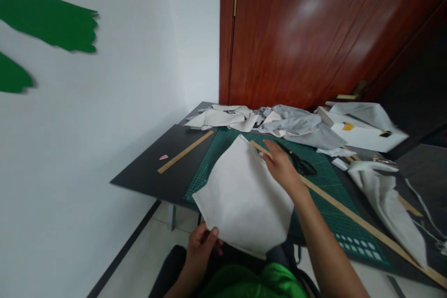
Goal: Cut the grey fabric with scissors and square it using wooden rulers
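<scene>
A piece of white cloth (244, 195) with angled corners hangs over the near edge of the table, its lower part above my lap. Pinched at its lower left edge is my left hand (204, 242), thumb on top. My right hand (279, 163) reaches over the cloth's upper right edge, fingers stretched out and thumb apart; whether the fingertips touch the cloth is hard to make out. Under that wrist runs a long wooden ruler (335, 204), slanting to the lower right. Black scissors (302, 165) lie just right of my right hand on the green cutting mat (323, 181).
A shorter wooden ruler (185, 152) and a small pink piece (163, 157) lie on the dark table (150, 172) at left. Cloth scraps (296, 125) are heaped along the back. At right are a white box (363, 130) and another cloth piece (387, 205). A wall borders the left.
</scene>
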`<state>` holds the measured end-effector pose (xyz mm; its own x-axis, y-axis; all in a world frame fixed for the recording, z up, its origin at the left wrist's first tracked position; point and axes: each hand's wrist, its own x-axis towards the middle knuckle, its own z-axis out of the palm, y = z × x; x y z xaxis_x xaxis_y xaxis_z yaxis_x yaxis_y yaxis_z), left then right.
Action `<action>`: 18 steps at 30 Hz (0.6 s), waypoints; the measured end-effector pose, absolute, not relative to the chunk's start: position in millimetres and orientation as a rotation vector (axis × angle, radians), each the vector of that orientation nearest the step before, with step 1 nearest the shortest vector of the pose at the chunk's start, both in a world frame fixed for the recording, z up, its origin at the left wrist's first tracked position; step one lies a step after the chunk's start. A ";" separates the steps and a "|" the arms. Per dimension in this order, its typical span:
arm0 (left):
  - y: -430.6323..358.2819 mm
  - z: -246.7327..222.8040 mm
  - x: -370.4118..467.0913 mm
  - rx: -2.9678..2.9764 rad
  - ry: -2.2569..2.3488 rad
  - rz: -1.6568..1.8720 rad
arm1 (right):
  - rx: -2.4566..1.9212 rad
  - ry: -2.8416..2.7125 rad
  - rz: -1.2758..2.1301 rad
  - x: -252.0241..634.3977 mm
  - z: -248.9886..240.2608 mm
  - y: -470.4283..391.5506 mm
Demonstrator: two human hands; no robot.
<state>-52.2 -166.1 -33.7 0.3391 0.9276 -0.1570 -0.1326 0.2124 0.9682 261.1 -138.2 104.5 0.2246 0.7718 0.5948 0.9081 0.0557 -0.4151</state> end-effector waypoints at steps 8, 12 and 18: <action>-174.6 -31.4 -49.1 1.010 0.937 0.875 | -2.135 -1.840 0.140 196.6 1.7 -243.9; -182.0 -41.9 -52.2 1.258 0.919 0.762 | -2.242 -1.870 0.406 230.2 4.6 -226.9; -189.0 -80.5 -69.6 2.069 0.616 1.119 | -2.155 -1.882 0.464 277.0 27.7 -165.7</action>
